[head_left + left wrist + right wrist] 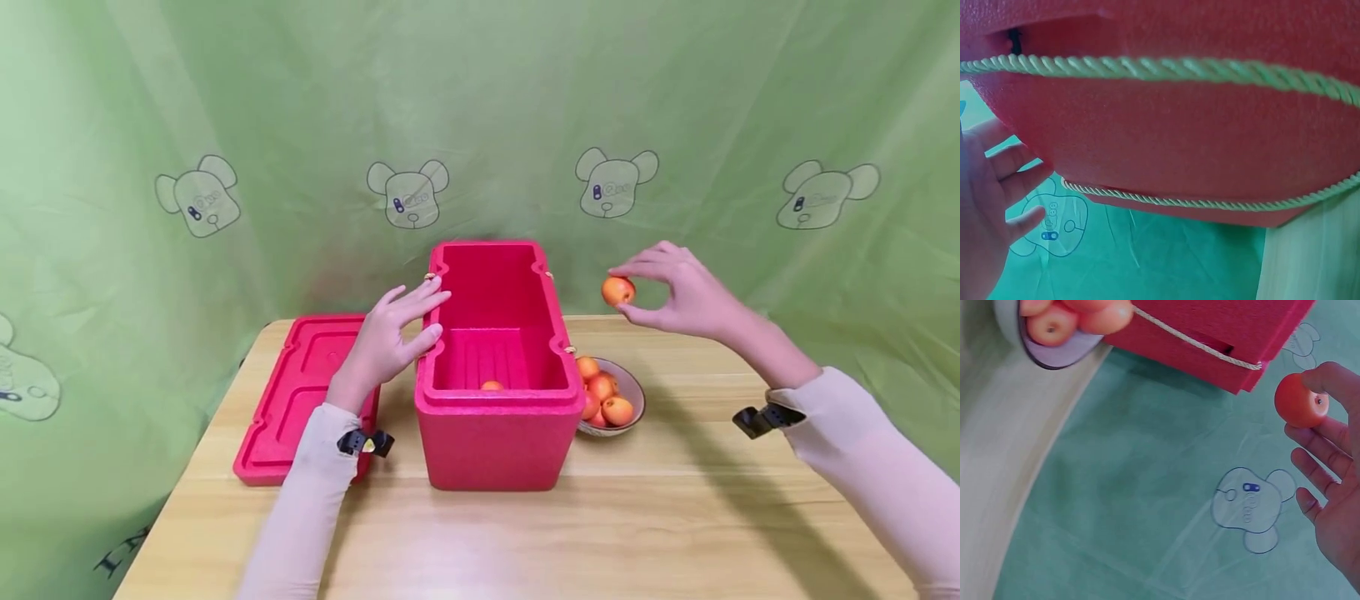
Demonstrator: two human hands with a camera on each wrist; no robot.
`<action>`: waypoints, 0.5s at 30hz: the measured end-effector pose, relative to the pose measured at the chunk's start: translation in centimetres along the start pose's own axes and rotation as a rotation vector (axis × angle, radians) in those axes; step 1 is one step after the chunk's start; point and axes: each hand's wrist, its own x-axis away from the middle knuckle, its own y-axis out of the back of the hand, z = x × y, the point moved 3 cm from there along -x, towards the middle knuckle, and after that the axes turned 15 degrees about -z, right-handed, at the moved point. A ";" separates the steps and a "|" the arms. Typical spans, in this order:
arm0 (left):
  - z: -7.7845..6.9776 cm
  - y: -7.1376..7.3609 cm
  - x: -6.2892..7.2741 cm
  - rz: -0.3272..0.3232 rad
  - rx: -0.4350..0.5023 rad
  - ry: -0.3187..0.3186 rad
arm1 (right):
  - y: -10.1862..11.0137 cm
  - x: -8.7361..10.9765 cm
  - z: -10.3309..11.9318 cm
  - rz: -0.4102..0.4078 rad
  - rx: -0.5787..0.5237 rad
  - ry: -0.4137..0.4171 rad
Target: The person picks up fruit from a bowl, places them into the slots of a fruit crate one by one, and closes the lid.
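We saw the right hand (675, 292) pinch one fruit (618, 291) between thumb and fingertips, right of the box (498, 450) and seemingly above its top, maybe to miss the edge. The left hand (386, 337), fingers loosely spread, touched the box's left edge, perhaps to keep it still. The bowl (634, 396) sat just right of the box. The box's top was wide open, with air between it and the fruit.

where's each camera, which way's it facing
Head: head-worn, facing forward and down at the rectangular red box; left hand, right hand and pale sleeves show.
Left wrist: on that wrist, facing the box's side; left hand shows.
Right wrist: on that wrist, facing printed green cloth; right hand shows.
Head and right wrist share the held, round orange fruit.
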 end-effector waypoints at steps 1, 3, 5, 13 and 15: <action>0.0 0.0 0.2 -0.001 0.004 0.005 | 0.0 -0.4 0.2 -0.003 -0.002 0.007; 0.1 0.0 0.5 -0.006 0.014 0.013 | 0.1 -1.1 0.6 -0.013 -0.007 0.028; 0.2 -0.1 0.6 -0.008 0.022 0.015 | 0.1 -1.9 0.9 -0.023 -0.009 0.048; 0.0 0.1 0.2 0.072 0.004 0.050 | -0.3 -4.1 2.3 -0.007 -0.011 0.098; 0.0 0.2 0.3 0.105 0.000 0.074 | -0.6 -4.5 2.7 0.003 -0.009 0.107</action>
